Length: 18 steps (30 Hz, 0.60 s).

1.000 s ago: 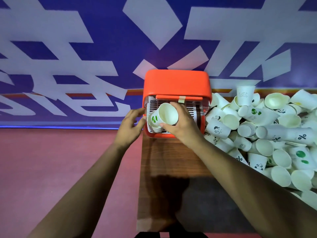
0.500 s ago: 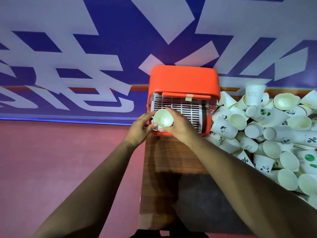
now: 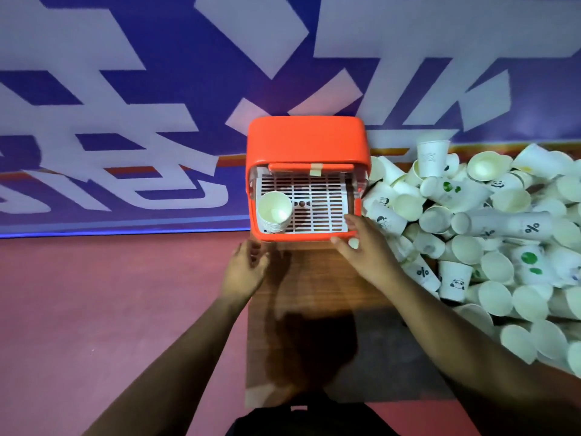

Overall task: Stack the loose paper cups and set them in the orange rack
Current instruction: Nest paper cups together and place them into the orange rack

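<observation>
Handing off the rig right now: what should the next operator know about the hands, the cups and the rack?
Left hand: open and empty, at the left edge of the table, just in front of the rack.
Right hand: open, gripping nothing that shows, at the rack's front right corner.
Done: one stack stands upright in the rack's front left corner, on the white grate.
Left: the pile of loose cups lies on the table to the right of the rack. Nest them into stacks and set those on the bare grate.
</observation>
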{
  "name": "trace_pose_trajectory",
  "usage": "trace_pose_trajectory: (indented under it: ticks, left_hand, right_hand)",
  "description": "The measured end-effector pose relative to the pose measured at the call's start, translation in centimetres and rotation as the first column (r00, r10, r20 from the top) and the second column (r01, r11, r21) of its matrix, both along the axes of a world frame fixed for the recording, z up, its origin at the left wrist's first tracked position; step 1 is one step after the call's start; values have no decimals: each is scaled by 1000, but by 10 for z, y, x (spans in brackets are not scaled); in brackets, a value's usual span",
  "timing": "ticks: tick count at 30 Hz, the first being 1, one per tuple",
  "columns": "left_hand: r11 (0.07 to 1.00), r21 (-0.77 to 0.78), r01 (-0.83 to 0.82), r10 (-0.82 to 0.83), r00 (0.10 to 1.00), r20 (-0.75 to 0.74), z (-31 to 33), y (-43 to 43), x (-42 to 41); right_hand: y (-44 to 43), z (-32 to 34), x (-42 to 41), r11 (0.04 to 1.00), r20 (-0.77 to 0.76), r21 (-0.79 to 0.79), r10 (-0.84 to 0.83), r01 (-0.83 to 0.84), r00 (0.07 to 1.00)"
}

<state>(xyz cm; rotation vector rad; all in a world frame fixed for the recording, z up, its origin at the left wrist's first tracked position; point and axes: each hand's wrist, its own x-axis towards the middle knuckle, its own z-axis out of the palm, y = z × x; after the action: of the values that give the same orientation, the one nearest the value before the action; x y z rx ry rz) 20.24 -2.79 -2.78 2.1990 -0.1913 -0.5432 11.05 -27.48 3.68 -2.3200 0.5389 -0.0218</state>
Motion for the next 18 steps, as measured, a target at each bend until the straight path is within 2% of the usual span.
trace_pose_trajectory:
  ticks: [5, 10, 16, 18]
  left_hand:
    - [979, 44, 198, -196, 979, -58, -6, -39, -35]
    - [913, 47, 406, -398, 909, -125, 2, -104, -69]
    - [833, 31, 552, -526, 809, -261, -3, -179, -108]
    - [829, 33, 559, -519, 789, -329, -8, -201, -121]
  right_hand:
    - [-54, -14, -86, 969, -28, -68, -238, 236, 971]
    - [-96, -13, -141, 914, -22, -133, -389, 383, 921]
    - [-108, -32, -183, 895, -142, -151, -440, 420, 887]
    - [-106, -43, -188, 883, -104, -169, -457, 437, 883]
